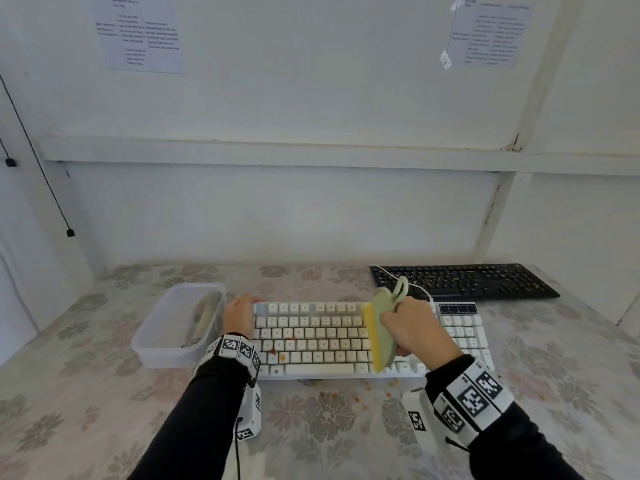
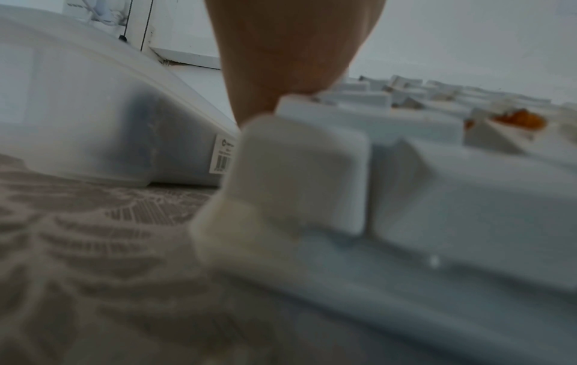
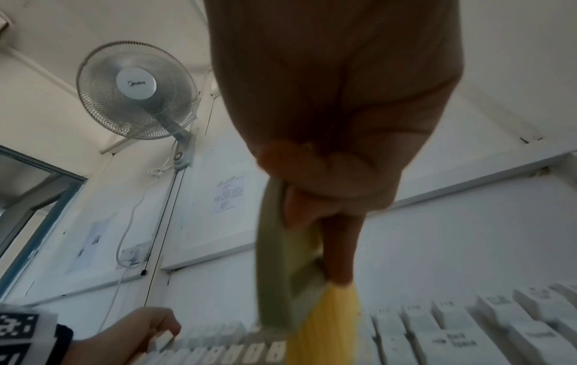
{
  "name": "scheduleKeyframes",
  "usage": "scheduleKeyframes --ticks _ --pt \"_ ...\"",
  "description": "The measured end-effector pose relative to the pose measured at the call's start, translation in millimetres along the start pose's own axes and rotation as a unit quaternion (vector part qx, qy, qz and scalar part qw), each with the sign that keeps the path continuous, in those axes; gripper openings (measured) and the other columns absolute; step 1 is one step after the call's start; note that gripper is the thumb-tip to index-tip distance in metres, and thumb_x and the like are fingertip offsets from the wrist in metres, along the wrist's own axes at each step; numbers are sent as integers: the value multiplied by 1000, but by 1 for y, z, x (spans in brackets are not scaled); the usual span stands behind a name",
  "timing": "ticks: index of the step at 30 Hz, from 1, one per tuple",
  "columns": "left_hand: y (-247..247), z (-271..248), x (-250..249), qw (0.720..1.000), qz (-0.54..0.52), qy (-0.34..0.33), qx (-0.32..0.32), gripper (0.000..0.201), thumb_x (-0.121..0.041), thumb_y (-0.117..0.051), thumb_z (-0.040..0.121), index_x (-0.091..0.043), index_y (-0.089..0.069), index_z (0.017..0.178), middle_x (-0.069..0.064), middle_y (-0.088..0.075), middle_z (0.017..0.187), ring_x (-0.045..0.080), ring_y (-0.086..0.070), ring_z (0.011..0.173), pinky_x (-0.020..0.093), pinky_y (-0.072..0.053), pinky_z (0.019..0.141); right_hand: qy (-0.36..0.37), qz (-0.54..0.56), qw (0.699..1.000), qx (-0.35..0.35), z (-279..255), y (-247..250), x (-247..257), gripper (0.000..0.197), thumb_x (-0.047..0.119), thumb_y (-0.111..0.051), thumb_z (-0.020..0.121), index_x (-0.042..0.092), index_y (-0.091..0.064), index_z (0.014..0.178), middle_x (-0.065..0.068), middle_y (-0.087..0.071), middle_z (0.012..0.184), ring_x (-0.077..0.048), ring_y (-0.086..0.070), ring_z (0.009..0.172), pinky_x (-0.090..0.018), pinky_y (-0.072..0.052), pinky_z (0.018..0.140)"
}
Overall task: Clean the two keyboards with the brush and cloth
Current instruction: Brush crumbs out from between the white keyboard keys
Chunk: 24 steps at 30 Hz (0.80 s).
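Right hand (image 1: pixel 417 329) nearest, fingers wrapped round green yellow-bristled plastic brush (image 1: pixel 381 332), bristles on white keyboard (image 1: pixel 311 337) on floral tablecloth (image 1: pixel 104 393). Left hand (image 1: pixel 240 315), fingers curled, grips keyboard's left edge beside translucent plastic container (image 1: pixel 166 341).

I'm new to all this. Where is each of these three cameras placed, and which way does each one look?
Head: worn on the head, looking down at the white keyboard, both forearms showing, right hand gripping the brush.
Left wrist: low at the table, looking along the left hand at the keyboard's corner and the plastic container.
Right wrist: under the right hand, tilted upward towards the wall fan.
Shared: head and right wrist views both show brush, keyboard and left hand.
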<state>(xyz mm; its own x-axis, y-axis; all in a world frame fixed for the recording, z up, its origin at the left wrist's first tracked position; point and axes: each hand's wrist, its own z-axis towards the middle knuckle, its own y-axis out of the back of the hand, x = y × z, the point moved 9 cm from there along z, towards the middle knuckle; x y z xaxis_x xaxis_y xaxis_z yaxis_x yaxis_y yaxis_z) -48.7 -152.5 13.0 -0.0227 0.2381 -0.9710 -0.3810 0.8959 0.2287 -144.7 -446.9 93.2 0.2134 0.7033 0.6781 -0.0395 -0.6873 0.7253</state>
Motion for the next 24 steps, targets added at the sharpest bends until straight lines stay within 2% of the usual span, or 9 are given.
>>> scheduleKeyframes --ticks 2,5,8,10,15,17,20,21,24 --pt "0 0 0 1000 -1 -4 -1 25 -5 -38 96 -1 -62 89 -2 -51 69 7 -46 61 3 -36 43 29 24 999 -34 1 5 7 25 15 -43 94 -1 -56 80 -14 -59 61 -19 -56 44 -25 -49 48" --pt "-1 1 3 1000 -16 12 4 28 -8 -38 96 1 -64 89 2 -54 67 13 -49 59 6 -35 39 51 26 996 -64 0 4 10 27 24 -44 97 1 -56 88 -18 -66 71 -22 -64 52 -28 -55 52" --pt "-3 4 8 1000 3 20 13 30 -11 -38 96 -3 -65 88 1 -57 69 15 -52 62 13 -35 45 7 -44 999 -10 2 -8 -7 30 19 -40 96 7 -48 69 -5 -57 52 -9 -54 39 -19 -47 47" --pt "-3 6 9 999 21 16 18 30 -12 -37 97 -6 -65 88 -1 -56 70 12 -51 62 10 -34 44 -20 -62 998 21 -1 -11 -17 35 14 -40 94 8 -47 60 2 -51 38 -3 -47 28 -16 -44 44" --pt "-4 6 8 999 51 3 20 28 -10 -36 98 -9 -62 87 -3 -53 69 10 -49 61 8 -34 44 -37 -27 998 42 -10 0 -19 23 8 -45 91 8 -47 68 -6 -55 60 -7 -52 35 -15 -43 36" --pt "-4 8 10 998 50 7 21 29 -11 -37 97 -10 -63 85 -2 -55 71 5 -48 61 9 -33 46 -1 -31 999 -21 -5 12 -14 20 11 -45 92 2 -50 76 -9 -57 61 -13 -56 41 -20 -46 39" --pt "-3 15 15 997 66 15 24 32 -14 -42 96 -29 -52 71 -5 -46 81 -4 -36 67 12 -34 59 73 17 992 -102 -5 22 -8 11 10 -48 90 1 -52 96 -19 -65 75 -32 -66 61 -40 -57 55" --pt "-3 16 16 997 66 19 24 33 -14 -42 96 -32 -49 69 -7 -44 80 -4 -34 67 13 -32 62 74 17 992 -97 -5 20 -9 8 8 -47 89 6 -51 96 -18 -65 76 -31 -67 60 -39 -58 54" --pt "-3 15 14 996 84 14 25 35 -12 -41 96 -34 -46 69 -13 -40 77 -5 -31 67 13 -31 63 17 -19 999 -43 -6 13 -23 10 6 -44 89 11 -45 80 -8 -58 64 -10 -57 40 -18 -49 41"
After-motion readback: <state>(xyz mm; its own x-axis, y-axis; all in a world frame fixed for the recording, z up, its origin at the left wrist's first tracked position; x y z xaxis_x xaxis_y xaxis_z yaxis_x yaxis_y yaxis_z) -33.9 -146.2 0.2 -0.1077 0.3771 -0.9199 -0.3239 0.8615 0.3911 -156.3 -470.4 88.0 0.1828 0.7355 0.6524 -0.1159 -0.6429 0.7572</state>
